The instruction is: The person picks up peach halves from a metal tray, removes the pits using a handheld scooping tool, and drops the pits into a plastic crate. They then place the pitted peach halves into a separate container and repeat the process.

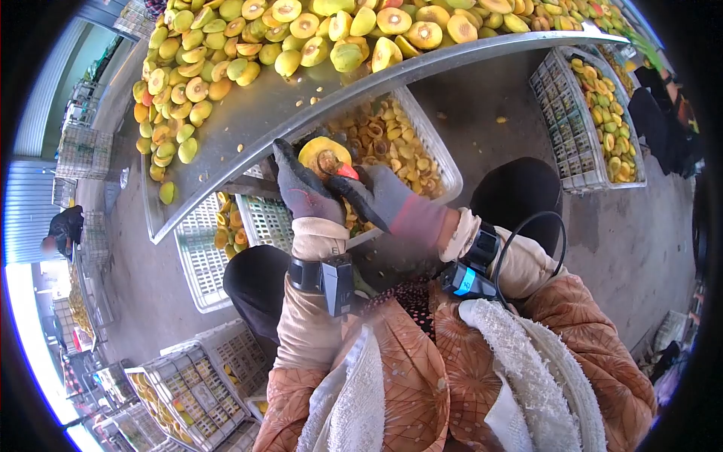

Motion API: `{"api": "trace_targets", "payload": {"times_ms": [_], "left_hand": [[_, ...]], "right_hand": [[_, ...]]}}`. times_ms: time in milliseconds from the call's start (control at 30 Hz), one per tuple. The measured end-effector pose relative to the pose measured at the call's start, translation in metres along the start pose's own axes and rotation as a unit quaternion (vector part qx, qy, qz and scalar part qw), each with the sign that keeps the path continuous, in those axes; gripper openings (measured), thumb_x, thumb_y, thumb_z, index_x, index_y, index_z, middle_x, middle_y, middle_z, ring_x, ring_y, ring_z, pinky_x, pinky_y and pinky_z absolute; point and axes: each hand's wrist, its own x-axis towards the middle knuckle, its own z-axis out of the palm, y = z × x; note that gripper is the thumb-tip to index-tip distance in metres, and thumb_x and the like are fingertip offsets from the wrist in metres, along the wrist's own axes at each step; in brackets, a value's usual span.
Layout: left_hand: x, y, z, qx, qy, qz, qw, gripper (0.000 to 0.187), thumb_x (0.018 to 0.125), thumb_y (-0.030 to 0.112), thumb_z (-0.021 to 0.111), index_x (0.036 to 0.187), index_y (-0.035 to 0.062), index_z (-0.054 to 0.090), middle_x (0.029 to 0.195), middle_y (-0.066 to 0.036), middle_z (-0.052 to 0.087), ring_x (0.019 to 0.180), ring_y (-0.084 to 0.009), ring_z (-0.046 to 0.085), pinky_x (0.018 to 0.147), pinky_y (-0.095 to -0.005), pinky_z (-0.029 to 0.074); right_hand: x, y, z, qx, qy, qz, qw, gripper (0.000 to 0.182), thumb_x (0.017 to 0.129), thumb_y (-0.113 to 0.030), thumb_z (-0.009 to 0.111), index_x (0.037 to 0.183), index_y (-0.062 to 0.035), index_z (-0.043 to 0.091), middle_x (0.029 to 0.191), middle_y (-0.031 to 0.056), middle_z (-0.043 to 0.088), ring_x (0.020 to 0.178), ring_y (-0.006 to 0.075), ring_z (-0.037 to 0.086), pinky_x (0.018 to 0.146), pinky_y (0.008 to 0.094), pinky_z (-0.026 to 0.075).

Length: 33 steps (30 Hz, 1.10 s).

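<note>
My left hand [307, 184], in a dark-palmed grey glove, is closed around a yellow peach half [319, 153] with its cut face up. My right hand [382, 199], gloved alike, is closed on a small tool with a red part [347, 172] showing at the fingers. The tool's tip meets the brown pit area of the peach half, and the rest of it is hidden by the glove. Both hands are close together above a white crate [449, 177] of peach pieces, just below the metal table's edge [260, 151].
Many peach halves [348, 56] are heaped on the metal table. White crates stand at the left [197, 280], the right [553, 113] and lower left [192, 395], with fruit in them. My knees flank the crate under my hands. A person [66, 228] bends at the far left.
</note>
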Motion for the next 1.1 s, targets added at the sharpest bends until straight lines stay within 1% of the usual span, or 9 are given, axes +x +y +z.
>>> {"api": "trace_targets", "payload": {"times_ms": [233,467,567,633,733,800,867,967,1100], "left_hand": [[-0.009,-0.001,0.017,0.138,0.052,0.096,0.984,0.043,0.090,0.043,0.050,0.100,0.0013,0.055,0.084,-0.007,0.056,0.077,-0.0184,0.056,0.064,-0.0297,0.047],[-0.006,0.013,-0.001,0.303,-0.147,0.149,0.930,0.053,0.092,0.046,0.042,0.086,-0.0039,0.060,0.072,-0.013,0.063,0.063,-0.0201,0.060,0.061,-0.0295,0.049],[-0.012,0.013,-0.001,0.182,-0.076,0.144,0.970,0.050,0.096,0.039,0.035,0.092,-0.0042,0.061,0.077,-0.011,0.064,0.068,-0.0190,0.061,0.067,-0.0260,0.050],[-0.002,0.001,-0.014,0.176,-0.049,0.173,0.968,0.048,0.096,0.040,0.036,0.099,-0.0034,0.057,0.084,-0.011,0.063,0.075,-0.0182,0.061,0.071,-0.0270,0.049],[0.009,0.010,-0.041,0.147,-0.077,0.070,0.984,0.040,0.097,0.034,0.039,0.113,-0.0010,0.049,0.101,-0.012,0.057,0.095,-0.0170,0.055,0.084,-0.0312,0.047],[0.020,0.028,-0.045,0.181,-0.040,0.132,0.974,0.065,0.091,0.057,0.031,0.108,-0.0019,0.054,0.100,-0.014,0.060,0.092,-0.0246,0.059,0.081,-0.0358,0.049],[0.027,0.051,-0.074,0.278,-0.093,0.163,0.942,0.066,0.092,0.056,0.029,0.111,-0.0028,0.053,0.103,-0.014,0.060,0.098,-0.0259,0.056,0.086,-0.0373,0.047],[0.021,0.092,-0.080,-0.006,-0.048,0.054,0.997,0.050,0.096,0.041,0.033,0.116,-0.0012,0.051,0.108,-0.012,0.060,0.096,-0.0232,0.059,0.087,-0.0340,0.047],[0.026,0.084,-0.090,0.085,-0.100,0.080,0.988,0.033,0.089,0.010,0.051,0.119,-0.0032,0.046,0.111,-0.014,0.058,0.099,-0.0221,0.057,0.087,-0.0314,0.047]], "right_hand": [[-0.008,-0.010,-0.011,0.006,-0.064,0.095,0.993,0.042,0.092,-0.037,0.049,0.092,0.0039,0.060,0.066,0.0032,0.057,0.065,0.0080,0.050,0.054,0.0269,0.041],[-0.023,-0.005,-0.013,0.216,-0.195,0.069,0.954,0.035,0.091,-0.041,0.051,0.097,-0.0080,0.061,0.073,-0.0063,0.051,0.059,0.0037,0.043,0.049,0.0215,0.034],[-0.018,0.030,0.011,0.064,-0.024,0.008,0.998,0.035,0.091,-0.040,0.050,0.096,-0.0079,0.061,0.071,-0.0046,0.052,0.057,0.0044,0.044,0.049,0.0193,0.033],[-0.027,-0.032,-0.007,0.439,-0.125,0.287,0.842,0.038,0.093,-0.042,0.046,0.092,-0.0062,0.060,0.067,-0.0018,0.052,0.054,0.0062,0.045,0.046,0.0186,0.033],[-0.012,0.001,-0.013,0.557,-0.430,0.193,0.684,0.041,0.093,-0.044,0.043,0.084,-0.0065,0.058,0.062,-0.0002,0.051,0.049,0.0073,0.045,0.042,0.0205,0.033],[-0.010,-0.016,-0.021,0.458,-0.398,0.230,0.761,0.044,0.093,-0.047,0.040,0.077,-0.0087,0.055,0.057,-0.0018,0.047,0.046,0.0063,0.040,0.040,0.0212,0.031],[-0.002,-0.020,-0.021,0.215,-0.128,0.239,0.938,0.042,0.092,-0.046,0.044,0.074,-0.0093,0.053,0.056,-0.0031,0.043,0.046,0.0053,0.038,0.041,0.0211,0.029],[0.017,0.019,-0.019,0.145,0.009,0.256,0.956,0.038,0.091,-0.043,0.049,0.076,-0.0085,0.054,0.057,-0.0042,0.042,0.048,0.0053,0.039,0.042,0.0209,0.029],[0.007,-0.011,-0.006,0.098,-0.038,0.160,0.981,0.033,0.089,-0.036,0.055,0.079,-0.0050,0.057,0.062,-0.0037,0.046,0.051,0.0050,0.042,0.045,0.0224,0.032]]}}
